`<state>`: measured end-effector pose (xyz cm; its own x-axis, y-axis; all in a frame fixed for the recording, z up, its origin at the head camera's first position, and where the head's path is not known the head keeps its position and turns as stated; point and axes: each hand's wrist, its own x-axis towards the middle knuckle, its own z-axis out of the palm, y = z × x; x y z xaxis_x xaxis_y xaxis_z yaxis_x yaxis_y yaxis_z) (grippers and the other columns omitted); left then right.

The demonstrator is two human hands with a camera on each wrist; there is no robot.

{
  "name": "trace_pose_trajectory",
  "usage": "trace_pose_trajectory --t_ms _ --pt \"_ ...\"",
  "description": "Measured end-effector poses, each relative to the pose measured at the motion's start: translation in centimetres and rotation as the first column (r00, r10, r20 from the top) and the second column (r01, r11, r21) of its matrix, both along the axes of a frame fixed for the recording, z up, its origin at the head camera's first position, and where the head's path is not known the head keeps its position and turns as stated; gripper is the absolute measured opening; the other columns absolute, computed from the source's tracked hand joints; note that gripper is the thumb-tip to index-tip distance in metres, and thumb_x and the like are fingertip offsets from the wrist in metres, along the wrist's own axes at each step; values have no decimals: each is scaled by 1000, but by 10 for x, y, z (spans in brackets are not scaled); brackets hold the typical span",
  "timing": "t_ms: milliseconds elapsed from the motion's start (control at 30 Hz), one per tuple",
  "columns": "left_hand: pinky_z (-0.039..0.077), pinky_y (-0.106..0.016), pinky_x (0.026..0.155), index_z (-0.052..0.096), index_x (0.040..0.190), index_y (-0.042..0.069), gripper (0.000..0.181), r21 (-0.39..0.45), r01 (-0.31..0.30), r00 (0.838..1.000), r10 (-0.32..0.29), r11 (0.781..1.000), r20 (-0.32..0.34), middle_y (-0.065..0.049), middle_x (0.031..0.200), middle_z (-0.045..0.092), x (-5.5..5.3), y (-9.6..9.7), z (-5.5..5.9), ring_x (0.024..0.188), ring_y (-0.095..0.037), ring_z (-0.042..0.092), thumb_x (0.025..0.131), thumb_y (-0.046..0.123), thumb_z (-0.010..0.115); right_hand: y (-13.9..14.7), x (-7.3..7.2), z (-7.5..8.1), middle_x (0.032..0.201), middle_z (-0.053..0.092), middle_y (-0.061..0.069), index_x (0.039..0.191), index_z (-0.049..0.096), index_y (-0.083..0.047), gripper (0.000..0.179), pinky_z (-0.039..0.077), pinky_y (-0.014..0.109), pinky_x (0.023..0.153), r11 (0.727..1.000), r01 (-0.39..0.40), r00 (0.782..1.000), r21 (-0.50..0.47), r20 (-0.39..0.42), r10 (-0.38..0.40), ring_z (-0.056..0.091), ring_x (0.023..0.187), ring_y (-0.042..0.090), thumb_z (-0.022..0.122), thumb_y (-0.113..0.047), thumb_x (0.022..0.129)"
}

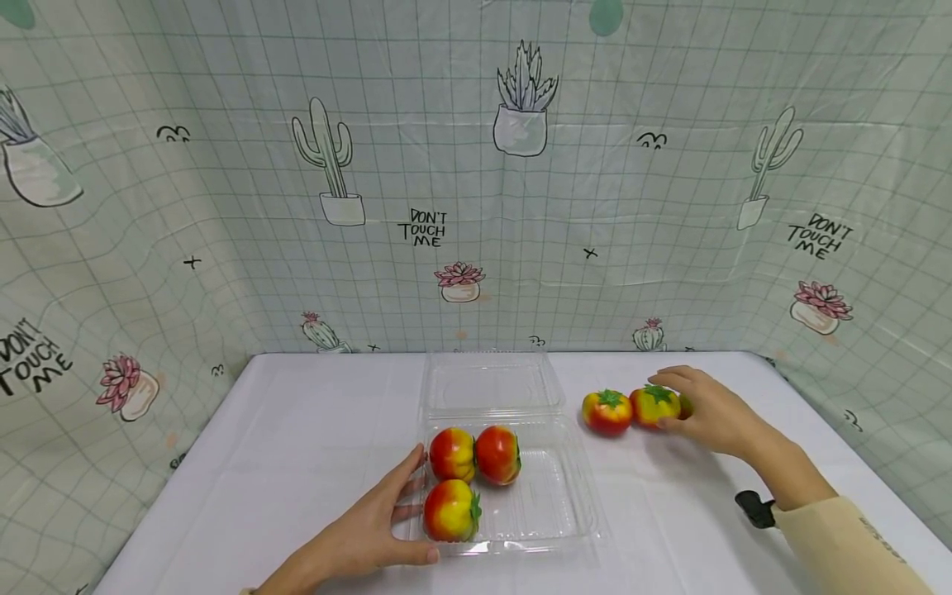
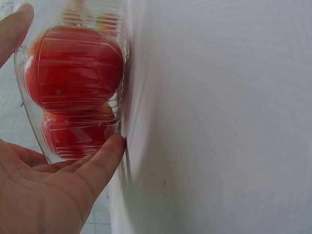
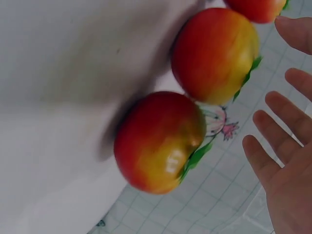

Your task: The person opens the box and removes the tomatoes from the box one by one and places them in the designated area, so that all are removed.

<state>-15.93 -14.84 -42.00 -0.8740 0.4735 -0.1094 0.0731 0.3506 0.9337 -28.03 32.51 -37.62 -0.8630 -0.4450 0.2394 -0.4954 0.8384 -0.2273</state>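
A clear plastic clamshell container (image 1: 550, 496) lies with its lid folded back. Inside, at its left, sit three red-and-yellow tomatoes (image 1: 451, 511) with green leafy tops. My left hand (image 1: 364, 529) rests along the container's left side, thumb at the front corner and fingers extended; in the left wrist view, fingertips touch the ribbed wall, with red tomatoes (image 2: 78, 68) behind it. Right of the container stand a tomato (image 1: 607, 412) and another tomato (image 1: 654, 405), with a third mostly hidden by my right hand (image 1: 710, 413). The right fingers are spread, holding nothing, beside the tomatoes (image 3: 214, 56).
The transparent lid (image 1: 491, 384) lies flat behind the container. A white tabletop (image 1: 312, 430) spreads beneath everything. Grid-patterned cloth (image 1: 476, 182) with cactus drawings rises at the back and both sides. A black object (image 1: 755, 509) sits by the right sleeve.
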Motion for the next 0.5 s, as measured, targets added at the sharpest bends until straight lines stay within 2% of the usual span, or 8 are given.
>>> trace_pose_trajectory --t_ms 167,500 --pt "45 -30 99 4 155 15 113 4 1 1000 -1 1000 -4 -15 158 12 0 0 -1 138 -37 30 75 31 83 -15 5 -2 132 50 16 127 58 -8 52 42 62 93 999 -28 999 -20 -20 28 47 119 38 77 -20 80" --pt "45 -29 99 3 155 13 113 17 12 1000 -12 1000 -14 -16 158 11 0 -1 -1 138 -37 30 76 29 82 -44 15 -5 131 53 8 126 60 -12 50 44 56 98 992 -106 993 -65 -60 102 50 120 32 77 -21 80"
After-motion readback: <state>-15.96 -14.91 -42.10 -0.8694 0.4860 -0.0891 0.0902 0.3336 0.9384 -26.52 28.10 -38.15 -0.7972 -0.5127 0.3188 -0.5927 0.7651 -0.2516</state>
